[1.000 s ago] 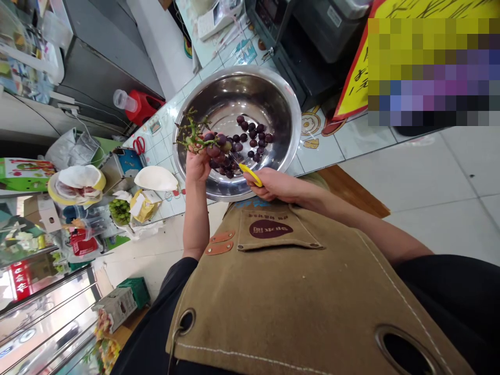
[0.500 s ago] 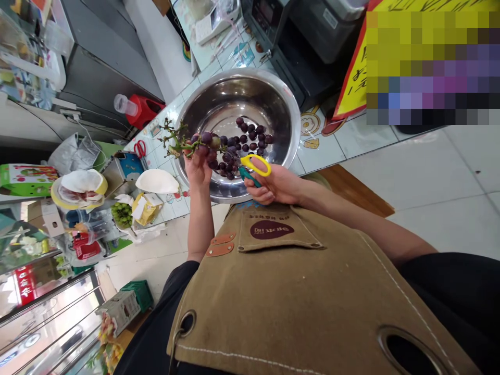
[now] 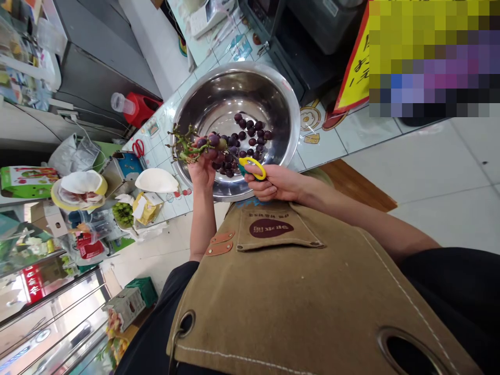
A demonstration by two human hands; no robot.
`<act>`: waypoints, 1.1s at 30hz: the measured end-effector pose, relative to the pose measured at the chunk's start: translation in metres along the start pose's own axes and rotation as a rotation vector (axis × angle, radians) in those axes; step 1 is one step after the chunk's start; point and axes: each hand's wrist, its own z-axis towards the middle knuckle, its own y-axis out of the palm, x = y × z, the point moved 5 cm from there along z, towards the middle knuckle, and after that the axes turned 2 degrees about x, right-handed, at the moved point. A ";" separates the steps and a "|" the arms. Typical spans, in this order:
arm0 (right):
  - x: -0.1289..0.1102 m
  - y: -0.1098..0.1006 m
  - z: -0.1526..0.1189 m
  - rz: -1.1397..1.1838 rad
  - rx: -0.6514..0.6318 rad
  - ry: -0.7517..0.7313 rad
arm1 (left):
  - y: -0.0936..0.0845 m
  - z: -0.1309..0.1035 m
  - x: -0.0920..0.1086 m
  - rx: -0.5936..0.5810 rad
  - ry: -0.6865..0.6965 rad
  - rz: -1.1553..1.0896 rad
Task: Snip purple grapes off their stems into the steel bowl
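My left hand grips a bunch of dark grapes over the near left side of a large steel basin. Bare green stems stick out of the bunch to the left. In my right hand is a pair of scissors with yellow and green handles. Their blades point at the bunch and are partly hidden among the grapes; the handles look drawn together. Several loose purple grapes lie on the basin's bottom.
Left of the basin on the tiled counter are red scissors, a white shell-shaped dish, green grapes and a red jug. A dark appliance and a yellow sign stand to the right.
The scissors' handles have closed together, with the yellow loop now over the green one. The bunch has shifted slightly right, and the view has moved a little.
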 end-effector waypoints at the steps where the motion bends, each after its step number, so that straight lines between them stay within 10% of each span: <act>1: 0.000 0.001 0.000 -0.013 0.013 0.001 | -0.001 0.002 -0.001 -0.008 0.016 0.010; 10: 0.003 0.001 -0.003 -0.187 0.148 -0.004 | -0.022 0.016 0.003 0.058 0.107 -0.179; 33: -0.018 0.006 -0.005 -0.643 0.238 0.083 | -0.022 0.017 0.046 -0.123 -0.166 -0.133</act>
